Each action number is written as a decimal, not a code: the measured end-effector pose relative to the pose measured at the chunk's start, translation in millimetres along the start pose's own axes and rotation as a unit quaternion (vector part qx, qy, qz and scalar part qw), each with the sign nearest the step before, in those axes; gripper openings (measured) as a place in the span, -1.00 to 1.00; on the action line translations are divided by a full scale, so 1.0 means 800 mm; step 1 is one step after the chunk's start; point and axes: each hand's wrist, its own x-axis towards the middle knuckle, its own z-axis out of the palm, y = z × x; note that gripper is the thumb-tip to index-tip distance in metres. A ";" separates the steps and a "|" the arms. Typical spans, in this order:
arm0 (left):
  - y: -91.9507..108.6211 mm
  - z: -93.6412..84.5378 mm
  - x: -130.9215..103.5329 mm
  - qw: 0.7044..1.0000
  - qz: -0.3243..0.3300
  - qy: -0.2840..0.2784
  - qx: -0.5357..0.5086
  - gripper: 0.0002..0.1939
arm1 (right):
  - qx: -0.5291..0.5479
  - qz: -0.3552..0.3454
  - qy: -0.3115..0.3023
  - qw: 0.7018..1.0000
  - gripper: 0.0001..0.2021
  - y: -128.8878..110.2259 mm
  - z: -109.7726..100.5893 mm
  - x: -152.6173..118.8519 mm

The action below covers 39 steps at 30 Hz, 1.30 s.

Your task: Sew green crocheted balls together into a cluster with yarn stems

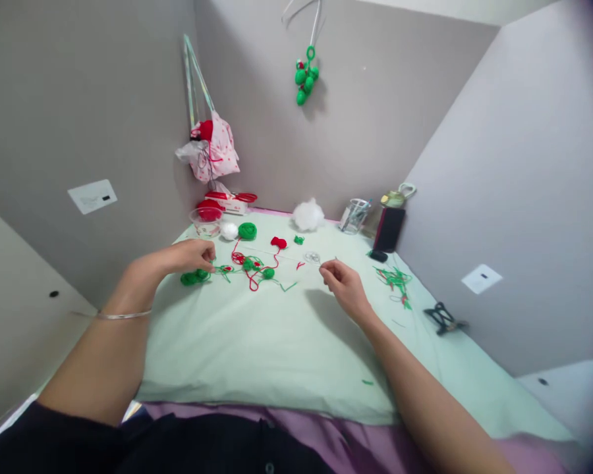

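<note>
On the pale green counter (271,355), one green snippet (367,382) lies nearest, in front and to the right of the yarn tangle (238,257). The right hand (346,288) is to the tangle's right, its grip closed to a fingertip pinch; I cannot tell whether something thin sits between. The left hand (190,255) is to the tangle's left, its grip curled closed just beside one green yarn bundle (194,277); whether it pinches a strand is unclear. The tangle is loose red and green loops, with two small, rounded green balls (268,273) among them. Beyond the tangle are one red bow-shaped piece (279,243), one wound green yarn ball (247,230) and one white ball (228,231). Farther, beyond and right of the tangle, stand one clump of white fluff (308,215) and one clear cup (354,216) holding slim items.
</note>
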 end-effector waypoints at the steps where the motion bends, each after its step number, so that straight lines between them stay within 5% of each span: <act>1: -0.004 0.004 -0.001 1.000 -0.012 -0.021 0.007 -0.75 | 0.016 0.010 0.001 1.000 -0.76 -0.002 0.001 0.000; 6: -0.002 0.009 -0.008 1.000 -0.011 -0.022 0.013 -0.78 | 0.127 0.048 0.018 0.991 -0.76 -0.034 0.000 0.000; 12: -0.012 0.013 -0.006 0.996 -0.037 -0.053 0.057 -0.76 | 0.194 0.045 -0.068 0.978 -0.76 -0.094 -0.013 0.000; 15: -0.009 0.011 -0.007 0.998 -0.021 -0.023 0.058 -0.76 | 0.187 0.042 -0.123 0.974 -0.78 -0.112 -0.017 0.003; 18: 0.026 0.001 -0.017 0.998 0.052 0.031 -0.032 -0.64 | 0.132 0.047 -0.220 0.965 -0.79 -0.120 -0.016 0.011; 21: 0.083 -0.005 -0.031 0.985 0.109 -0.006 -0.137 -0.62 | 0.071 0.034 -0.246 0.966 -0.81 -0.121 -0.007 0.021; 24: 0.131 0.006 -0.036 0.959 0.139 -0.025 -0.244 -0.67 | 0.139 0.030 -0.203 0.969 -0.78 -0.116 0.008 0.027; 28: 0.161 0.038 -0.023 0.907 0.141 -0.002 -0.396 -0.69 | 0.285 0.079 -0.184 0.937 -0.71 -0.101 0.029 0.024; 32: 0.164 0.070 -0.005 0.817 0.145 0.012 -0.558 -0.66 | 0.327 0.111 -0.189 0.919 -0.67 -0.082 0.038 0.010; 36: 0.152 0.089 0.007 0.765 0.097 0.051 -0.634 -0.70 | 0.325 0.127 -0.262 0.900 -0.67 -0.072 0.040 -0.001; 39: 0.140 0.094 0.011 0.729 0.064 0.082 -0.676 -0.78 | 0.318 0.126 -0.231 0.911 -0.66 -0.068 0.039 0.001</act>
